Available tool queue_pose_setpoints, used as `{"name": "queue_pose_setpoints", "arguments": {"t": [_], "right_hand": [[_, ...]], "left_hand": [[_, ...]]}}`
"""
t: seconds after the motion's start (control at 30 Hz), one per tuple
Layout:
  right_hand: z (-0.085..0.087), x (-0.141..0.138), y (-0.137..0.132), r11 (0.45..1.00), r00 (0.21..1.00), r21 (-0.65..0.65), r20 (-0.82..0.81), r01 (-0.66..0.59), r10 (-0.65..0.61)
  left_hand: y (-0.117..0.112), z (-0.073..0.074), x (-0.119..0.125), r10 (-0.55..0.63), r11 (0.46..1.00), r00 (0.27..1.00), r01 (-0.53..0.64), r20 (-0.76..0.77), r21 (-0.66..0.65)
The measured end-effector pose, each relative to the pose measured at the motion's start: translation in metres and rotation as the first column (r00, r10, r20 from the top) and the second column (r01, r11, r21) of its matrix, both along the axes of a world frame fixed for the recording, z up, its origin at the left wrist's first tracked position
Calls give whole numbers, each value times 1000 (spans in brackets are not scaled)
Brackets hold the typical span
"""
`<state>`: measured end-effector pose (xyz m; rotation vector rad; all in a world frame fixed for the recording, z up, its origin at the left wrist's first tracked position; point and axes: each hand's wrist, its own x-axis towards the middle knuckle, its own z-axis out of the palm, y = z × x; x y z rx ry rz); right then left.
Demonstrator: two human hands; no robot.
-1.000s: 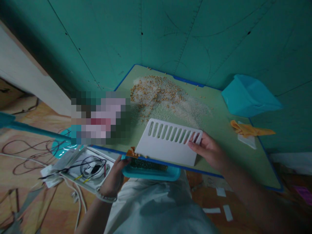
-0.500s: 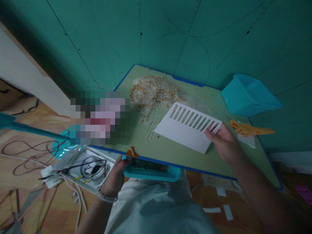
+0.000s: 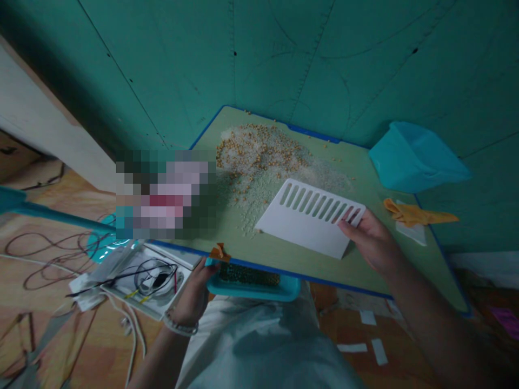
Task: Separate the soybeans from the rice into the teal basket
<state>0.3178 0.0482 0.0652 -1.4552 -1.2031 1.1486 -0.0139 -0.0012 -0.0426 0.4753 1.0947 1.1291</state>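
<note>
My right hand (image 3: 371, 237) grips the right end of a white slotted plastic scraper (image 3: 302, 232), thumb on its face. The scraper leans over the green tabletop (image 3: 344, 275), its left corner beside scattered pale grains. Below the table's near edge, my left hand (image 3: 195, 289) is closed on the left end of a teal tray (image 3: 259, 294). Small dark green beans or grains (image 3: 249, 274) lie inside this tray. Beyond the scraper spreads a heap of yellow beans mixed with whitish grains (image 3: 261, 151). The left hand's fingers are partly hidden by the tray rim.
A teal bin (image 3: 413, 156) stands at the table's right back corner, near an orange cloth (image 3: 419, 213). Orange tape (image 3: 220, 252) sticks to the near edge. A blurred patch covers the left side. Cables and a white box (image 3: 158, 310) lie on the floor at left.
My right hand has drawn the scraper slightly toward me, and its slotted edge sits lower. My left hand and the tray have hardly moved.
</note>
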Motion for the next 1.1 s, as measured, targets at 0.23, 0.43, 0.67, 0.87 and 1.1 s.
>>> {"name": "queue_pose_setpoints", "arguments": {"t": [0.23,0.43,0.67,0.87,1.1], "right_hand": [[1,1,-4,997,998,-30,3,-65,65],[5,-2,-9,996,997,-61,-5,-71,71],[11,-9,-21,982,989,-116,-23,-148,146],[6,-1,-19,994,996,-62,17,-86,88],[14,-5,13,982,999,181,3,52,-53]], "left_hand": [[3,3,3,4,1000,1000,-4,-8,-14],[4,13,6,6,1000,1000,-6,-13,4],[3,18,8,-6,1000,1000,6,5,-13],[4,16,9,-18,1000,999,18,34,-18],[-2,5,7,-51,998,990,56,132,-32]]}}
